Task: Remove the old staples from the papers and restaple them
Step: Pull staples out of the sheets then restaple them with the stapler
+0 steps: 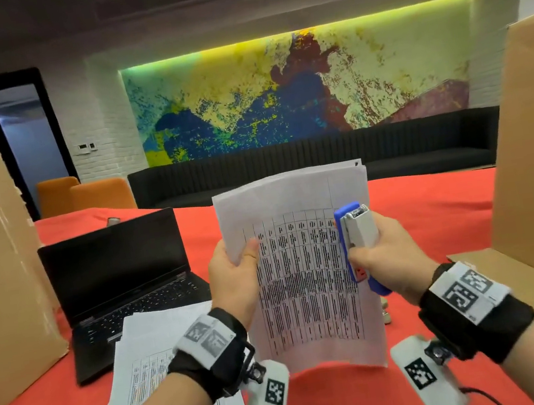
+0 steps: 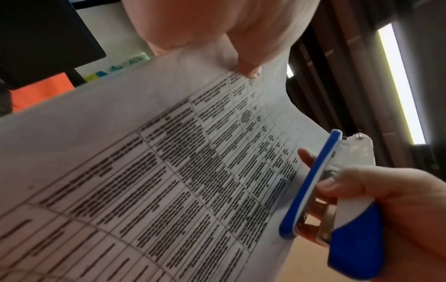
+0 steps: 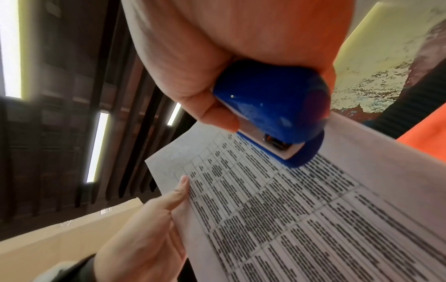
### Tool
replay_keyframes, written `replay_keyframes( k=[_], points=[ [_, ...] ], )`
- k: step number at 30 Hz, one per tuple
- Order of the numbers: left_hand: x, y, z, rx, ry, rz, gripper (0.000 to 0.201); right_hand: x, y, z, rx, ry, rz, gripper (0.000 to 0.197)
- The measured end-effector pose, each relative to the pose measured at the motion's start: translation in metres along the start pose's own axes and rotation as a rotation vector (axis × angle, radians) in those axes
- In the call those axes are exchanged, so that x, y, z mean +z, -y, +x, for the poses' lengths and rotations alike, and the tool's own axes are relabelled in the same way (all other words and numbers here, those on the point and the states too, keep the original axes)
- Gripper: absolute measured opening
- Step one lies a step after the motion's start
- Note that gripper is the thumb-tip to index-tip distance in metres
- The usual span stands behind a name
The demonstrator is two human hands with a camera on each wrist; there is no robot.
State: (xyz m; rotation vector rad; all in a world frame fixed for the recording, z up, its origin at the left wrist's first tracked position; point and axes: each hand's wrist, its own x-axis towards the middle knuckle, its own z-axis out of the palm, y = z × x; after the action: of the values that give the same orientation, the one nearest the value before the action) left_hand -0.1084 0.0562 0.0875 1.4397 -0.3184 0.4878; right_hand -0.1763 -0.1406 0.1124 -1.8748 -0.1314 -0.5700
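Our left hand [image 1: 235,276] pinches the papers [image 1: 303,266] and holds them up off the worktop [image 1: 433,212], so both sides are free. Our right hand [image 1: 387,253] grips the stapler [image 1: 358,244] at their right edge, ready to staple, we think.

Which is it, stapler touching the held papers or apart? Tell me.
Cannot tell. In the right wrist view the stapler overlaps the papers, and the head view shows it at their right edge, but no view shows contact or gap plainly.

Dim room, green-yellow strip glow above the mural [image 1: 297,87]; soft, edge-warped wrist views.
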Motion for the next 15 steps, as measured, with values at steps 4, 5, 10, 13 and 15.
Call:
replay_keyframes(
  k=[4, 5, 10, 13, 15],
  points=[
    [0.005, 0.000, -0.014, 0.064, -0.048, 0.049, 0.019, 0.009, -0.008, -0.012, 0.010, -0.040, -0.038, 0.011],
    [0.005, -0.002, -0.015, 0.077, -0.067, 0.060, 0.020, 0.009, -0.009, -0.014, 0.016, -0.055, -0.043, 0.010],
    [0.010, -0.011, -0.013, 0.121, -0.060, 0.072, 0.020, 0.003, -0.013, -0.011, 0.056, -0.072, -0.016, 0.012],
    [0.013, -0.012, -0.013, 0.112, -0.017, 0.075, 0.018, 0.003, -0.015, -0.010, 0.082, -0.065, -0.005, 0.020],
    [0.013, -0.012, -0.012, 0.101, -0.004, 0.075, 0.020, 0.001, -0.015, -0.011, 0.088, -0.053, -0.002, 0.024]
  ],
)
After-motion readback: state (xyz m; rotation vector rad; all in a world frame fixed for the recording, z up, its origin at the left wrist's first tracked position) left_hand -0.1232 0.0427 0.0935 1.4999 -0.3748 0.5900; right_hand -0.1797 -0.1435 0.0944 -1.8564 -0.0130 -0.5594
